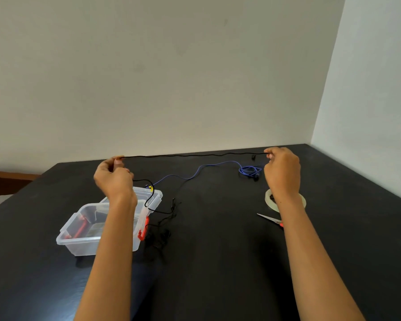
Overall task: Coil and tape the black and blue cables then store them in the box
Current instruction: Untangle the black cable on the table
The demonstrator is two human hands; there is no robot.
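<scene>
Black cable (195, 155) is held stretched across mid-frame, above the desk (218, 262). Left grip (115, 176) pinches it between thumb and fingertips; right grip (281, 171) pinches what looks like its far end. Slack drops from the left grip over the far side of the clear box (79, 238) at lower left and lies tangled just beside it. Blue cable (195, 173) lies loose on the desk behind, partly looped right of centre. Judgement: no loops formed yet. To coil well, keep light tension, carry the right grip to the left in even loops, and feed slack clear of the box's red latch to avoid snagging. Tape roll (267, 201) and scissors (269, 218) lie at right, near. Desk is matt black, so the slack is hard to see. Plain pale walls meet at upper right.
</scene>
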